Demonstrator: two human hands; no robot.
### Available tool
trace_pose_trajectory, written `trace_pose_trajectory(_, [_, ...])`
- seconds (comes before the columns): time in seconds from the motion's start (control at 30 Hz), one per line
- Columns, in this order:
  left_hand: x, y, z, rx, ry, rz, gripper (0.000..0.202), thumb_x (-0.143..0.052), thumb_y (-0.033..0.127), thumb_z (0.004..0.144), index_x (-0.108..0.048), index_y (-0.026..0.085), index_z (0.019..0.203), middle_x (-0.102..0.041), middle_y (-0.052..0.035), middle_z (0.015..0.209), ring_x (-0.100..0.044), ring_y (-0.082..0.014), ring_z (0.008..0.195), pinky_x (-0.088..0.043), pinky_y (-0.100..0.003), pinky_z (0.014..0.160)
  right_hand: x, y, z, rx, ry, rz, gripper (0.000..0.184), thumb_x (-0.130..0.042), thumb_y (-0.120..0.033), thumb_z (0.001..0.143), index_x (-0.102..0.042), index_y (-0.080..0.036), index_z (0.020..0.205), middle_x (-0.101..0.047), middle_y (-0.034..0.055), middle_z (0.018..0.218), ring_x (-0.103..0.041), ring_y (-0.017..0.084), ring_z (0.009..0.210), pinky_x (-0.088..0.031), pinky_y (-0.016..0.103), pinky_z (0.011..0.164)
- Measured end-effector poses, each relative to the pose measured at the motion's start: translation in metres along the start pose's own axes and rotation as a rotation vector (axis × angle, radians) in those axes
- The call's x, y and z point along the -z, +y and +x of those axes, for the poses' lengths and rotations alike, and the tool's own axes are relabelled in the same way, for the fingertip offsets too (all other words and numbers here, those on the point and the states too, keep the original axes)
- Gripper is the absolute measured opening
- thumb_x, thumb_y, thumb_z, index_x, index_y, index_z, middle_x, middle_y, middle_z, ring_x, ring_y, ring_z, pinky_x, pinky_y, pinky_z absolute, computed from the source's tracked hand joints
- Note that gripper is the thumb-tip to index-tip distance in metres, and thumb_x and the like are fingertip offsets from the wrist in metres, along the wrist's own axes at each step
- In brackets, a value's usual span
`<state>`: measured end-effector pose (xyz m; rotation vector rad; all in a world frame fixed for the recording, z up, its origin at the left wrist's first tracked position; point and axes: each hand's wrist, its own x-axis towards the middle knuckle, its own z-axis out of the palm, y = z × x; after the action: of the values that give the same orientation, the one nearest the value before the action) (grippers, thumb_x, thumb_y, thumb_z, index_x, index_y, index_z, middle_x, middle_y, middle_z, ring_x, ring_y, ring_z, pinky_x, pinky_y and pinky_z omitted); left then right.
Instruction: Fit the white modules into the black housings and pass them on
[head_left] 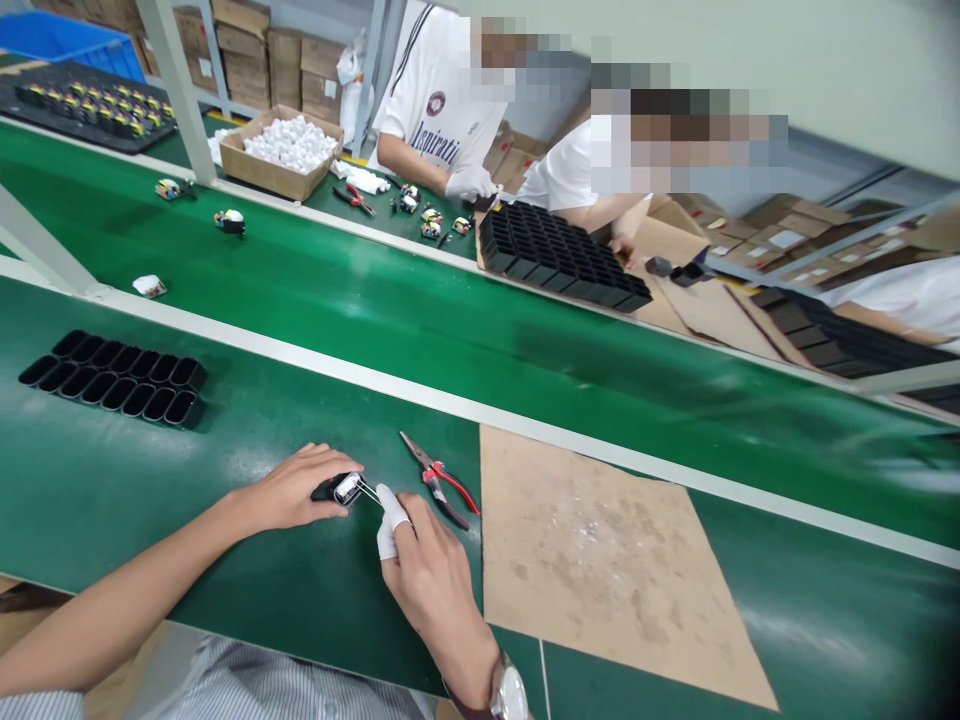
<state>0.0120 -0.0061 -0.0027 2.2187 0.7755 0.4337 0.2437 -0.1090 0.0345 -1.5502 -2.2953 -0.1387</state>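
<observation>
My left hand (294,490) lies on the green table, its fingers closed round a small black part with a metal end (341,488). Thin wire leads stick out of that part to the right. My right hand (427,565) reaches in from below, and its index finger, in a white finger cot (388,525), touches the wire leads. Red-handled pliers (439,484) lie on the table just right of both hands. A wristwatch (508,692) is on my right wrist.
A black tray strip with empty pockets (116,378) lies at left. A brown cardboard sheet (600,560) covers the table at right. Beyond a white rail runs a green conveyor belt (450,320). Across it two people work beside a black tray (559,257) and a box of white parts (281,150).
</observation>
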Motion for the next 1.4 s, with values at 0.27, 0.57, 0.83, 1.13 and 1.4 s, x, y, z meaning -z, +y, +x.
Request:
trace_pose_trajectory(0.27, [0.002, 0.004, -0.002, 0.013, 0.001, -0.002, 0.058, -0.073, 0.032, 0.097, -0.05, 0.03, 0.15, -0.066, -0.0082, 0.142, -0.061, -0.0279, 0.13, -0.041, -0.047, 0.116, -0.003, 0.006, -0.005, -0.025, 0.012, 0.01, 0.034, -0.044, -0.006, 0.096, -0.062, -0.014, 0.124, -0.066, 0.0129, 0.111, -0.065, 0.023, 0.084, -0.055, 0.034, 0.068])
trace_pose_trajectory(0.57, [0.006, 0.005, -0.004, -0.25, 0.2, 0.013, 0.027, -0.062, 0.018, 0.103, -0.066, 0.022, 0.129, -0.072, -0.0118, 0.127, -0.066, -0.0239, 0.115, -0.056, -0.04, 0.101, -0.027, 0.027, -0.024, -0.094, 0.017, -0.024, 0.035, -0.046, -0.007, 0.098, -0.06, -0.012, 0.13, -0.066, 0.0146, 0.11, -0.067, 0.029, 0.1, -0.06, 0.044, 0.082])
trace_pose_trajectory(0.83, [0.002, 0.001, -0.004, -0.297, 0.227, 0.015, 0.023, -0.063, 0.015, 0.102, -0.066, 0.02, 0.124, -0.072, -0.013, 0.121, -0.069, -0.0243, 0.111, -0.06, -0.04, 0.095, -0.022, 0.011, 0.008, -0.04, -0.01, 0.315, 0.028, -0.05, -0.02, 0.106, -0.062, -0.015, 0.131, -0.064, 0.0139, 0.118, -0.063, 0.027, 0.104, -0.059, 0.043, 0.091])
trace_pose_trajectory(1.13, [0.001, 0.01, -0.005, -0.325, 0.244, 0.111, 0.012, -0.06, 0.01, 0.102, -0.067, 0.02, 0.101, -0.07, -0.0118, 0.118, -0.067, -0.0217, 0.099, -0.057, -0.035, 0.082, -0.012, 0.025, -0.007, -0.059, 0.03, 0.141, 0.038, -0.053, -0.018, 0.104, -0.055, -0.012, 0.142, -0.066, 0.0151, 0.121, -0.064, 0.03, 0.108, -0.056, 0.05, 0.097])
trace_pose_trajectory(1.4, [0.031, -0.004, 0.048, -0.03, 0.285, 0.174, 0.024, -0.063, 0.02, 0.098, -0.062, 0.024, 0.121, -0.072, -0.0057, 0.117, -0.071, -0.0207, 0.106, -0.057, -0.033, 0.096, -0.037, 0.039, -0.05, -0.066, -0.016, 0.039, 0.057, -0.044, 0.01, 0.068, -0.067, -0.015, 0.114, -0.065, 0.0145, 0.125, -0.064, 0.03, 0.11, -0.061, 0.044, 0.092])
